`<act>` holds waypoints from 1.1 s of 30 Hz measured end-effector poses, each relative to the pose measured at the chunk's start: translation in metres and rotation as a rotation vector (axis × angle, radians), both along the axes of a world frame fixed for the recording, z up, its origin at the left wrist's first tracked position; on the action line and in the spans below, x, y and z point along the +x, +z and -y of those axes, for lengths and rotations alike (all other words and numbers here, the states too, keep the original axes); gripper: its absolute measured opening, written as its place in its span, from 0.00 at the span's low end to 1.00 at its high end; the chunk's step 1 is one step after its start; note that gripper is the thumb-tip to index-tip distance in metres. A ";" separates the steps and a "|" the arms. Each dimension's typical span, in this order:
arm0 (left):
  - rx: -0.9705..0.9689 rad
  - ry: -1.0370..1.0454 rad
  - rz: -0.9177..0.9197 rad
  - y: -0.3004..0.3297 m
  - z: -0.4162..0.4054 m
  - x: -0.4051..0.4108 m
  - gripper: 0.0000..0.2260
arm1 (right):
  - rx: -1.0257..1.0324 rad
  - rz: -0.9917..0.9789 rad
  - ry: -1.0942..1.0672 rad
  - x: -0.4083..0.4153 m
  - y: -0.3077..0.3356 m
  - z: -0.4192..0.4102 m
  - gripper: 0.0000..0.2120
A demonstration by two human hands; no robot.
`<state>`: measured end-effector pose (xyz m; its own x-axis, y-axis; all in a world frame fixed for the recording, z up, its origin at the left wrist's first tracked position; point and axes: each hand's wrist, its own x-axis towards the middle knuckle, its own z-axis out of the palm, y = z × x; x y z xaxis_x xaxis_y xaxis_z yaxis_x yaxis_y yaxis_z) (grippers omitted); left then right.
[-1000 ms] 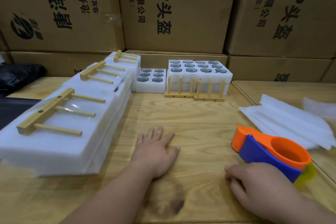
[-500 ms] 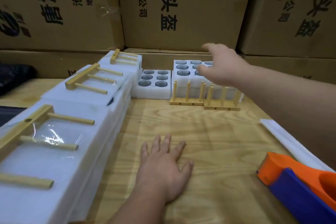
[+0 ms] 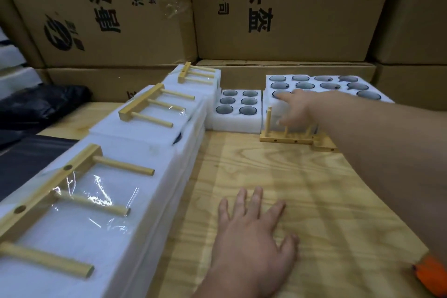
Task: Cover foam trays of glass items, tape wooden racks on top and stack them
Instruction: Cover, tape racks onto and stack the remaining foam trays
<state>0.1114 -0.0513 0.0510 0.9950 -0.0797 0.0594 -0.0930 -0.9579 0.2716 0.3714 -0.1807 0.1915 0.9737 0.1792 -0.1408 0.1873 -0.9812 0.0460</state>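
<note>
Reached right hand (image 3: pixel 294 109), fingers spread (holding nothing), over open tray (image 3: pixel 321 89); risked toppling upright racks (image 3: pixel 287 136), jarring glasses (image 3: pixel 301 85).

Both forearms bare, apparently no sleeves visible.

white foam trays (image 3: pixel 234 122), tan wooden racks (image 3: pixel 287 139), brown cartons (image 3: pixel 314 19) (black print)

The right hand (image 3: pixel 294 110) is motion-blurred, so its grip on the large foam tray (image 3: pixel 274 113) cannot be judged. The tray's front wall and some glass items (image 3: pixel 300 85) are hidden by the forearm. The second wooden rack (image 3: pixel 325 146) is mostly covered. The orange tape dispenser (image 3: pixel 433 276) is cut off by the right edge. The nearest taped rack (image 3: pixel 48 191) is cropped at the left edge.
</note>
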 end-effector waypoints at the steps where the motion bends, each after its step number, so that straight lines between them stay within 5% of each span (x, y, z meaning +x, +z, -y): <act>1: -0.001 -0.001 -0.003 0.000 0.000 0.000 0.34 | 0.000 0.017 0.001 0.000 -0.002 0.000 0.39; 21: -0.032 0.010 -0.023 -0.002 0.000 0.003 0.35 | 0.055 0.383 0.102 0.027 -0.009 0.019 0.22; 33: 0.000 0.004 -0.018 0.002 -0.001 -0.001 0.33 | 0.058 0.792 0.246 -0.029 0.088 0.041 0.21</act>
<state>0.1108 -0.0500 0.0527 0.9963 -0.0757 0.0412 -0.0842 -0.9582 0.2735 0.3420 -0.2216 0.2792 0.7123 0.3862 0.5860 0.3306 -0.9212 0.2052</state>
